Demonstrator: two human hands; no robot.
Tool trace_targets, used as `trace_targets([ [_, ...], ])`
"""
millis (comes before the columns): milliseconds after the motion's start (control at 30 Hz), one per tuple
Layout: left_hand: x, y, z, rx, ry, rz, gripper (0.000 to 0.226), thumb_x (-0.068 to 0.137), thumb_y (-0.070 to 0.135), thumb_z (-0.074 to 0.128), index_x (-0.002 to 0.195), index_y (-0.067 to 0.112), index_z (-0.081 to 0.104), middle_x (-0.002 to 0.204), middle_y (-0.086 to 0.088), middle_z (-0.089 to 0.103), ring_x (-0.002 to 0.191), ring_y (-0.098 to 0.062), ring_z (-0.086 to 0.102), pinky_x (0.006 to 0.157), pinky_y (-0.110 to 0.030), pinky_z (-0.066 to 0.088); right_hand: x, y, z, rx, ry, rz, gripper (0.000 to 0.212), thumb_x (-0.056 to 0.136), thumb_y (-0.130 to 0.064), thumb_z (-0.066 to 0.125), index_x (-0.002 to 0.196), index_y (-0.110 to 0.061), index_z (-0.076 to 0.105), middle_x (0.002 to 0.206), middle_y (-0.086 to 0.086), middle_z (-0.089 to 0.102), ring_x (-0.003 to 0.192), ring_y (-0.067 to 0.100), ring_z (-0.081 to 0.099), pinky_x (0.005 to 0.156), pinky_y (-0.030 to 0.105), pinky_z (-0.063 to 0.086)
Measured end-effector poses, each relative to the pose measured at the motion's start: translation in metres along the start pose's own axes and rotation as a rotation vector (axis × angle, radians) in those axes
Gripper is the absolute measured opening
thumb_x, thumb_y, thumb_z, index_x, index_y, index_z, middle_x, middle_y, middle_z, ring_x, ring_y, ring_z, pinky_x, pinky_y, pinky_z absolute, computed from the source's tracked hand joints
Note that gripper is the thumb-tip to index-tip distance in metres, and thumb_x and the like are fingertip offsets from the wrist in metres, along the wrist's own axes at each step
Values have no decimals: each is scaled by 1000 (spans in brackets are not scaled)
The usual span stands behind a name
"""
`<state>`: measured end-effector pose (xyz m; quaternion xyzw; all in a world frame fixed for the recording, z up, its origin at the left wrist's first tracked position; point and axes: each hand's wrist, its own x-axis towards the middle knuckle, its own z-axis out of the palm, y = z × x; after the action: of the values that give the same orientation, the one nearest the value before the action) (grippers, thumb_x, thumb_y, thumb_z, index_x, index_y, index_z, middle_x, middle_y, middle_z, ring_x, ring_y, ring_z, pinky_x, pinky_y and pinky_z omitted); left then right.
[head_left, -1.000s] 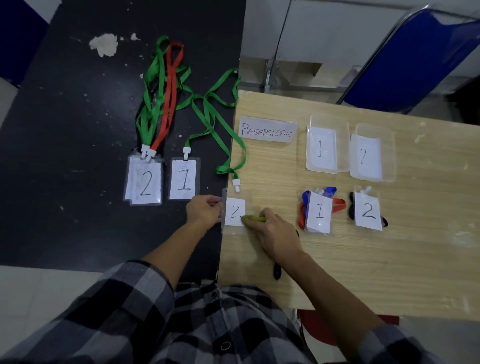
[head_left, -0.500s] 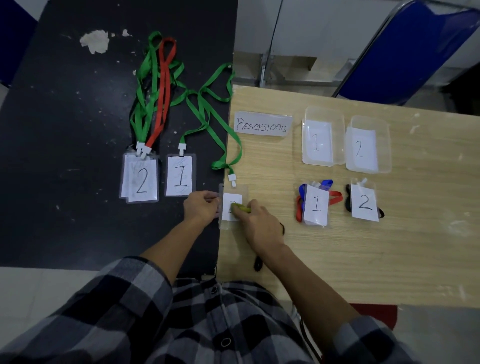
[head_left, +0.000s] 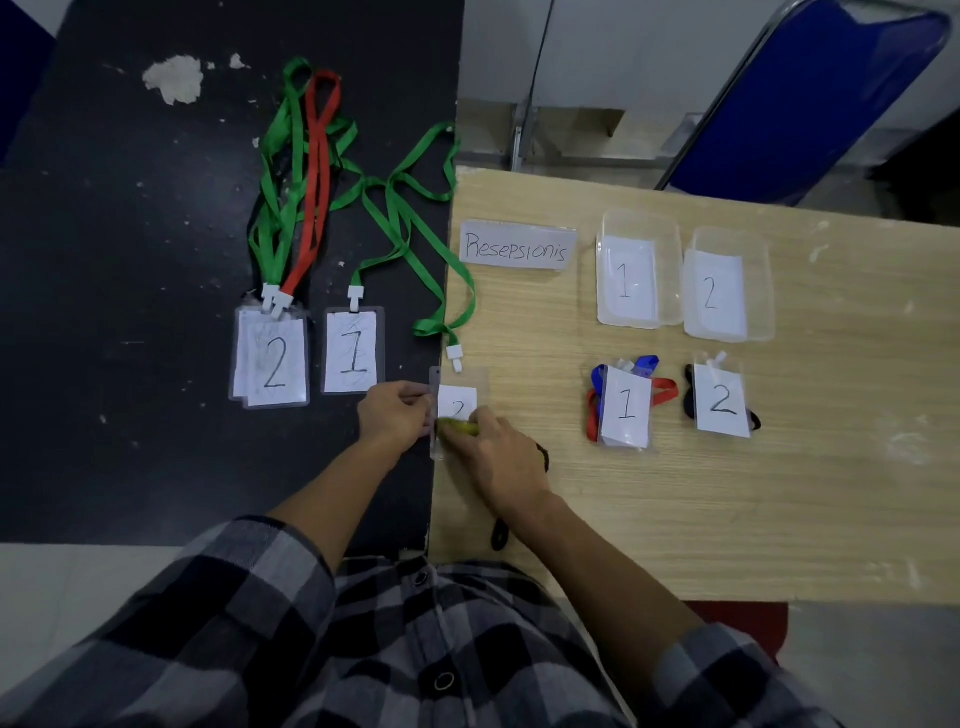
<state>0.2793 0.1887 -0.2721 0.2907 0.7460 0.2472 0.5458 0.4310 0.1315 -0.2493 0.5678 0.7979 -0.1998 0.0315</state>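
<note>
On the black tabletop (head_left: 130, 364) at the left, a stack of badges marked 2 (head_left: 270, 358) lies near, with green lanyards (head_left: 280, 182) and a red lanyard (head_left: 319, 156) running far. Just right of it lies a badge marked 1 (head_left: 353, 351). On the wooden tabletop (head_left: 779, 493), a label (head_left: 517, 245) reads "Resepsionis". Right of it stand two clear trays, 1 (head_left: 672, 270) and 2 (head_left: 758, 291). Nearer lie badge 1 (head_left: 626, 405) on blue-and-red lanyards (head_left: 667, 389) and badge 2 (head_left: 721, 400). A blue chair (head_left: 810, 93) stands far right.

2 tables butt together: light wood table (head_left: 727, 519), and a black table (head_left: 130, 312) touching its left edge, paint chipped (head_left: 174, 78) at the far end. 1 blue chair (head_left: 821, 93) beyond the wood table's far side. Pale wall (head_left: 597, 47) behind, pale floor (head_left: 62, 587) near-left. Dim light.
</note>
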Motion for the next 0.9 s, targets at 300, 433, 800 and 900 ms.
trace_targets([
  [300, -4, -3, -1, -3, -11, 59, 10, 95, 4, 64, 103, 7, 69, 89, -9, 67, 70, -19, 68, 74, -38, 62, 25, 25, -11, 49, 54, 127, 36, 98, -24, 54, 132, -35, 56, 105, 8, 49, 85, 30, 57, 57, 35, 41],
  [433, -5, -4, -2, 0, -15, 77, 11, 95, 4, 63, 103, 7, 70, 91, -9, 68, 75, -20, 69, 74, -36, 62, 22, -1, 0, -2, 41, 45, 47, 93, -22, 59, 138, -31, 48, 101, 9, 49, 78, 29, 56, 53, 32, 32],
  [800, -3, -2, -3, 18, -27, 89, 12, 94, 3, 64, 103, 6, 70, 85, -5, 69, 68, -17, 68, 56, -20, 59, 39, 28, -11, -28, 50, -1, 43, 92, -18, 63, 130, -38, 60, 103, 7, 51, 82, 27, 55, 55, 32, 36],
  [900, -1, -2, -4, 9, -32, 67, 15, 94, 3, 65, 107, 4, 71, 92, -11, 70, 71, -20, 70, 58, -23, 60, 54, 33, -15, -22, 35, 79, 48, 89, -18, 68, 132, -39, 59, 110, 6, 50, 85, 26, 55, 57, 33, 42],
])
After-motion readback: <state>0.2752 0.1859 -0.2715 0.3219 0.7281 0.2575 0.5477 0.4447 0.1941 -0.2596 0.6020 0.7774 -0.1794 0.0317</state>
